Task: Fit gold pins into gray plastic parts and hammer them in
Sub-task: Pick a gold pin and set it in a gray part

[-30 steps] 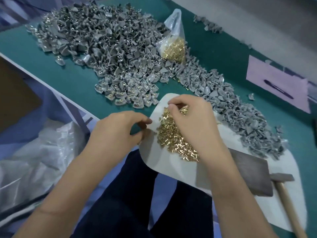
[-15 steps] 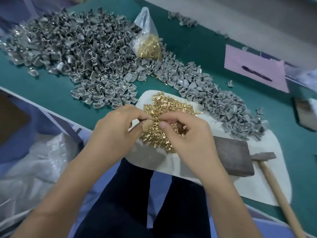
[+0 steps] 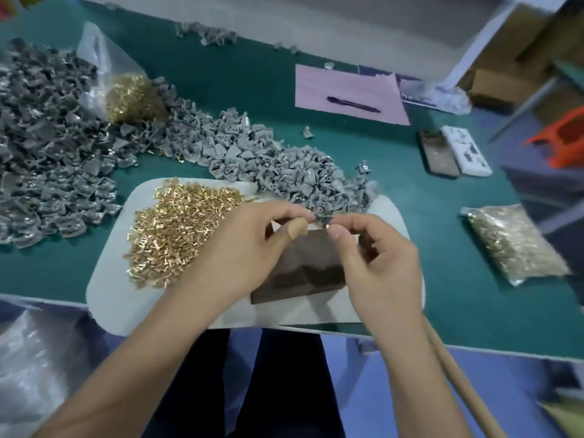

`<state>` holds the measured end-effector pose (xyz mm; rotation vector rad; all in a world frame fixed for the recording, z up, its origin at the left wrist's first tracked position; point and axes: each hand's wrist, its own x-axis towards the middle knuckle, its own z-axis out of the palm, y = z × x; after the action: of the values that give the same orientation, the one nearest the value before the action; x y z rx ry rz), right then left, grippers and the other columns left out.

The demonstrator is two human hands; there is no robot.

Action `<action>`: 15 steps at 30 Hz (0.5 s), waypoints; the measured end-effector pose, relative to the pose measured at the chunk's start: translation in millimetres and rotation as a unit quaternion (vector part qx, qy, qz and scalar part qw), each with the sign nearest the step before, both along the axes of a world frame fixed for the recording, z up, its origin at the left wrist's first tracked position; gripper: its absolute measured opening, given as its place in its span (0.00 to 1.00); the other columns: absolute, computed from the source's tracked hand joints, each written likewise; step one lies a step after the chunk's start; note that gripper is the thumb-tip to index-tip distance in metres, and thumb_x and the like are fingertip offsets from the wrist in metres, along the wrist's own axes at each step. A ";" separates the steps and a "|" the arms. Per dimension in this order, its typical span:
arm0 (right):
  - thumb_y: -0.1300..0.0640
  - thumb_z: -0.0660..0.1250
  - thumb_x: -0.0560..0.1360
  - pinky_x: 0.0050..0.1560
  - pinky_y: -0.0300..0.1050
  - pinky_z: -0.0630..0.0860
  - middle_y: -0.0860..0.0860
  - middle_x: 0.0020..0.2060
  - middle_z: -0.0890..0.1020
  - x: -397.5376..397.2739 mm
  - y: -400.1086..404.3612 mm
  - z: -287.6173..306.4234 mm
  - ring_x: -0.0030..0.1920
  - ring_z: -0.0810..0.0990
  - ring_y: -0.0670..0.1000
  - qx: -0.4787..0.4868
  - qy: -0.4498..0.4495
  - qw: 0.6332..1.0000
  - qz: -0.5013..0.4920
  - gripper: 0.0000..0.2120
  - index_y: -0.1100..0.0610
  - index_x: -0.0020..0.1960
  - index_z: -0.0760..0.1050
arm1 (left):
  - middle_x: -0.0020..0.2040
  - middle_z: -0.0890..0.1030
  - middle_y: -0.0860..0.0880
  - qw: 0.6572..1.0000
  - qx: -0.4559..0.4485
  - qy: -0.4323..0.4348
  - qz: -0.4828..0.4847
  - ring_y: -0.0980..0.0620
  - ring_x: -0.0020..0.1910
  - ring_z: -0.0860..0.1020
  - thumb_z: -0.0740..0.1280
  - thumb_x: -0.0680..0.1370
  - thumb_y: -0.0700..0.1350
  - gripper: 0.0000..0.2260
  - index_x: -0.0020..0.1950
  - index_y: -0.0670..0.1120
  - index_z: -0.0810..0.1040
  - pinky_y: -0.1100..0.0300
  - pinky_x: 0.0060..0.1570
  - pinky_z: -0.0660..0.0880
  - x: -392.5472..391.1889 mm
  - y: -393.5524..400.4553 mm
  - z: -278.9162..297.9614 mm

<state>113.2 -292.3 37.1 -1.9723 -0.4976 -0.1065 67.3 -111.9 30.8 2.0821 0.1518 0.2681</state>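
- a small gray part point(image 3: 321, 216) is held up between both hands, above a dark block point(image 3: 303, 267) that lies on a white mat point(image 3: 107, 279).
- the left hand point(image 3: 252, 245) pinches the part from the left with curled thumb and forefinger; a tan bandage wraps the thumb tip.
- the right hand point(image 3: 376, 263) pinches at the part's right side with thumb and forefinger, the other fingers curled in; whether a pin sits between those fingertips is too small to tell.
- a loose heap of gold pins point(image 3: 177, 235) lies on the left half of the mat, just beside the left hand.
- a long pile of gray parts point(image 3: 252, 153) runs across the green table point(image 3: 458, 263) behind the mat, touching its far edge.
- a clear bag of gold pins point(image 3: 132, 96) rests against that pile at the far left.
- another sealed bag of pins point(image 3: 512, 245) lies to the right, well apart from the mat.
- a wooden handle point(image 3: 455, 380) slants beside the right forearm.
- a pink sheet point(image 3: 347, 93) with a pen point(image 3: 354, 104) on it lies at the far side; two phones point(image 3: 455, 153) lie near it.
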 end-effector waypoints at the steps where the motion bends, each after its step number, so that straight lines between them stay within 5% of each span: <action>1: 0.57 0.71 0.79 0.38 0.32 0.70 0.40 0.38 0.83 3.5 -9.3 -1.8 0.38 0.81 0.44 0.009 0.014 1.000 -0.023 0.08 0.44 0.45 0.81 | 0.47 0.82 0.67 0.997 0.072 0.018 0.008 0.72 0.41 0.75 0.68 0.80 0.54 0.04 0.52 0.62 0.82 0.65 0.39 0.71 11.0 -2.6 0.7; 4: 0.57 0.72 0.78 0.36 0.33 0.69 0.42 0.36 0.82 10.5 -31.1 -7.5 0.33 0.76 0.44 0.023 0.046 0.996 -0.071 0.06 0.47 0.44 0.82 | 0.46 0.81 0.66 0.970 0.235 0.063 0.007 0.69 0.40 0.74 0.69 0.78 0.57 0.04 0.52 0.63 0.80 0.63 0.36 0.67 42.9 -7.3 6.0; 9: 0.58 0.72 0.77 0.33 0.30 0.65 0.45 0.35 0.81 11.7 -42.8 -14.1 0.30 0.69 0.43 0.024 0.065 0.995 -0.078 0.06 0.49 0.43 0.82 | 0.49 0.83 0.60 0.935 0.342 0.094 -0.025 0.54 0.53 0.80 0.71 0.78 0.55 0.07 0.56 0.60 0.81 0.57 0.46 0.72 85.3 -20.3 7.9; 15: 0.59 0.72 0.77 0.33 0.29 0.65 0.46 0.34 0.81 14.5 -46.7 -19.6 0.29 0.71 0.42 0.039 0.076 0.994 -0.073 0.06 0.50 0.42 0.82 | 0.50 0.83 0.57 0.897 0.424 0.095 -0.075 0.51 0.50 0.80 0.73 0.76 0.56 0.07 0.54 0.60 0.83 0.58 0.42 0.70 108.8 -32.7 6.7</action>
<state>127.7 -339.1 17.5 -1.9206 -0.2452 -0.0658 176.1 -144.6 37.5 2.9761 -0.0254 0.0218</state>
